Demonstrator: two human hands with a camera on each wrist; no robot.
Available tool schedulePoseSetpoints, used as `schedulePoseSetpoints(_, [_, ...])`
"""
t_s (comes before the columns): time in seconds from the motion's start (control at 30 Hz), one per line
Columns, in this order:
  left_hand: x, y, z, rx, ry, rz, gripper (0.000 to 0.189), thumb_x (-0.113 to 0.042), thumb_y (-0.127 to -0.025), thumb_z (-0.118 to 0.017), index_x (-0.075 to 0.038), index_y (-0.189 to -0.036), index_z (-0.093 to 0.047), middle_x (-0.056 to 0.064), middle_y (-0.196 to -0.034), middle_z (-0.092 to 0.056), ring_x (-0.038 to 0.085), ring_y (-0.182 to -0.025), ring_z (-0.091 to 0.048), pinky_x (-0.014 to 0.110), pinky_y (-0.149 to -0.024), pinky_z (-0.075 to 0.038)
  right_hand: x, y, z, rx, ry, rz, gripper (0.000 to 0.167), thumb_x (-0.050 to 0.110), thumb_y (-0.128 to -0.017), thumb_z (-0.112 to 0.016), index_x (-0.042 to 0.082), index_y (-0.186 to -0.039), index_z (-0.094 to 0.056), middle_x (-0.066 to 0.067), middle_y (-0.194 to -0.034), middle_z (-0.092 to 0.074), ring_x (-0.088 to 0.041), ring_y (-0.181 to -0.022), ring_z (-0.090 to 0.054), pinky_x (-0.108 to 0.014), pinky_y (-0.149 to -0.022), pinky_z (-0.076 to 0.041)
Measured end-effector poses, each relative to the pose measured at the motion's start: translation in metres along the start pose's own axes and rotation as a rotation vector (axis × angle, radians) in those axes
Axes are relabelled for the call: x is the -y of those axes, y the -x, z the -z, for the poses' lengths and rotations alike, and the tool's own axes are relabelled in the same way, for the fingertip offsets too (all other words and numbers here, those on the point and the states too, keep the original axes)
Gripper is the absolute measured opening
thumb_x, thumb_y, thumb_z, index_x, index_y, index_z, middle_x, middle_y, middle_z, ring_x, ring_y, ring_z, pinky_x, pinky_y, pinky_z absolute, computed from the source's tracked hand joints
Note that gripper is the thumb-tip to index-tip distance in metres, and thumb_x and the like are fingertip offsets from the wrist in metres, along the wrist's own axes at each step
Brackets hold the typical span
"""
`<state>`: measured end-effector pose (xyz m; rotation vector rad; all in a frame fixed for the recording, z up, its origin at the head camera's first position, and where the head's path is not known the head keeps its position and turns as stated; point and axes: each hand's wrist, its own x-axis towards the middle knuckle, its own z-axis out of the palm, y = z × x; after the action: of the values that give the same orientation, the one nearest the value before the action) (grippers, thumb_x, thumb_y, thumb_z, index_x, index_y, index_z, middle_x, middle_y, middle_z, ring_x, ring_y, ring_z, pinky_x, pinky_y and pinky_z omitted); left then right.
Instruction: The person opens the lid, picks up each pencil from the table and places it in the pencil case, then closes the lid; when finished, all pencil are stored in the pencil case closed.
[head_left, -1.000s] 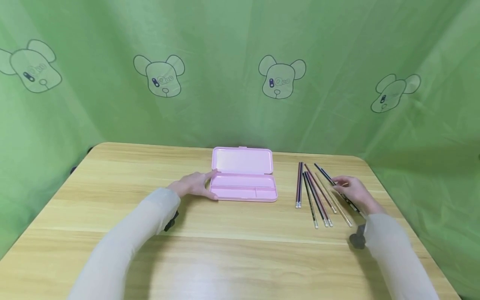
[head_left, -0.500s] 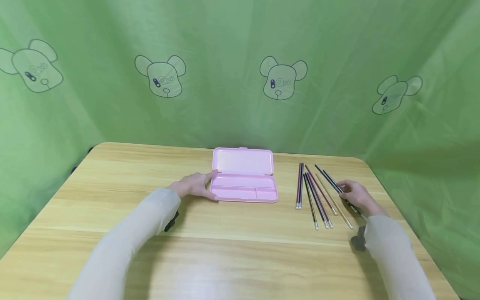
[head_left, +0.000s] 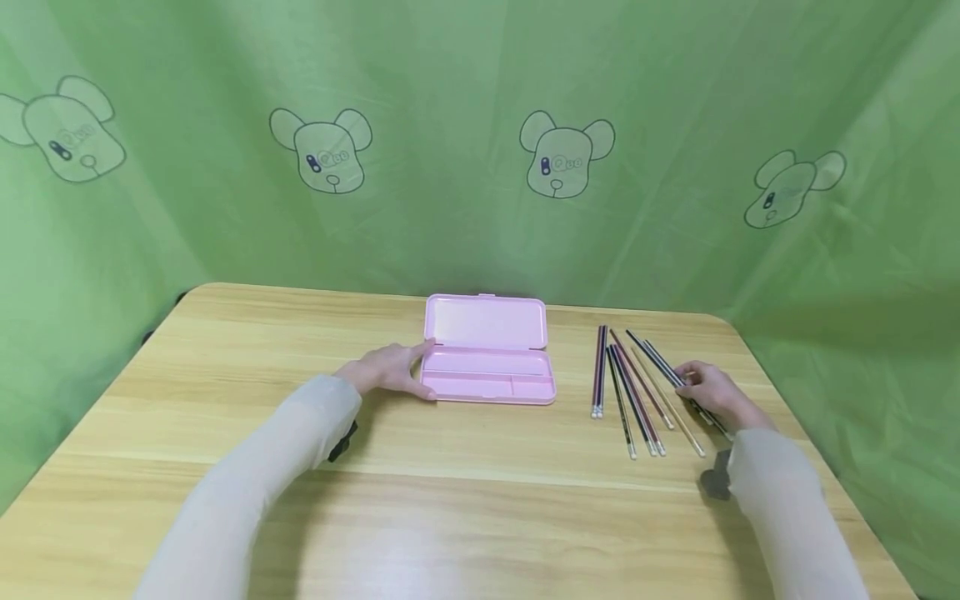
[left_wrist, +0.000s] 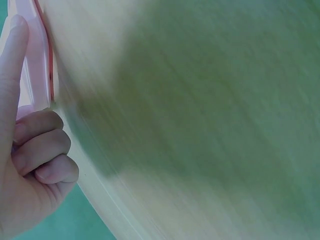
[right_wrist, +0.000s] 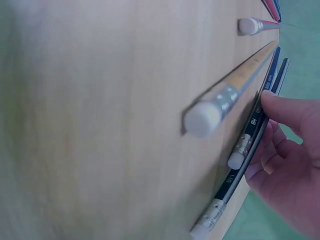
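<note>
In the head view, my left hand (head_left: 388, 369) holds the left end of an open pink pencil case (head_left: 534, 389), thumb at its front corner and index finger near the hinge. In the left wrist view, several fingers (left_wrist: 47, 145) are curled beside the case (left_wrist: 37, 60). At the right, my right hand (head_left: 716, 392) pinches two dark pencils (head_left: 660, 358). The right wrist view shows the thumb (right_wrist: 285, 107) on one black pencil (right_wrist: 253, 122), with another black pencil (right_wrist: 230, 182) alongside; both have white erasers.
Several pencils lie loosely fanned left of my right hand, among them a natural-wood pencil (head_left: 667, 400), a dark red pencil (head_left: 645, 383) and a striped pair (head_left: 598, 371). A green curtain (head_left: 450, 225) hangs behind the wooden table (head_left: 465, 517).
My right hand has shifted slightly right and toward me, bringing the two dark pencils closer side by side. My left hand stays on the pencil case.
</note>
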<state>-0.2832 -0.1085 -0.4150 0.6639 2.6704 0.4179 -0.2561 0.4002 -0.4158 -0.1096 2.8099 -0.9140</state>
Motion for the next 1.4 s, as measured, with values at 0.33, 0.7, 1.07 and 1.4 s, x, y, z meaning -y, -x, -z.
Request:
schedulePoseSetpoints(0.33, [0.002,-0.001,-0.001,-0.002,-0.004,-0.005,0.104,-0.059,-0.069,-0.068,-0.014,-0.147,-0.016,0.027,-0.131,-0.045,0.035,-0.118,-0.047,0.044,-0.095,-0.041,0.002,0.000,0.004,-0.009,0.044,0.073,0.036,0.005,-0.088,-0.054,-0.016,-0.117,-0.047,-0.022,-0.094,-0.058,-0.025,-0.084,-0.054,-0.031,-0.070,-0.046])
schedulePoseSetpoints(0.7, [0.000,0.001,0.002,0.006,0.003,-0.003,0.104,-0.057,-0.070,-0.069,-0.014,-0.147,-0.015,0.027,-0.131,-0.045,0.035,-0.120,-0.046,0.045,-0.098,-0.039,0.040,-0.010,-0.008,0.018,0.017,0.145,0.037,0.007,-0.092,-0.049,-0.013,-0.123,-0.046,-0.030,-0.107,-0.055,-0.040,-0.097,-0.053,-0.041,-0.078,-0.049])
schedulePoseSetpoints(1.07, [0.002,0.000,0.001,0.009,0.024,-0.009,0.104,-0.057,-0.070,-0.069,-0.014,-0.147,-0.014,0.026,-0.136,-0.040,0.036,-0.123,-0.042,0.045,-0.100,-0.037,0.066,-0.025,-0.029,0.065,-0.020,0.174,0.038,0.005,-0.094,-0.046,-0.011,-0.128,-0.042,-0.035,-0.127,-0.042,-0.048,-0.111,-0.043,-0.056,-0.093,-0.037])
schedulePoseSetpoints(1.4, [0.001,0.000,0.002,0.019,0.034,-0.006,0.105,-0.056,-0.070,-0.069,-0.014,-0.147,-0.013,0.026,-0.137,-0.039,0.036,-0.124,-0.041,0.045,-0.101,-0.036,0.091,-0.037,-0.049,0.053,-0.005,0.276,0.036,0.006,-0.094,-0.047,-0.008,-0.127,-0.047,-0.034,-0.126,-0.045,-0.047,-0.116,-0.041,-0.057,-0.096,-0.034])
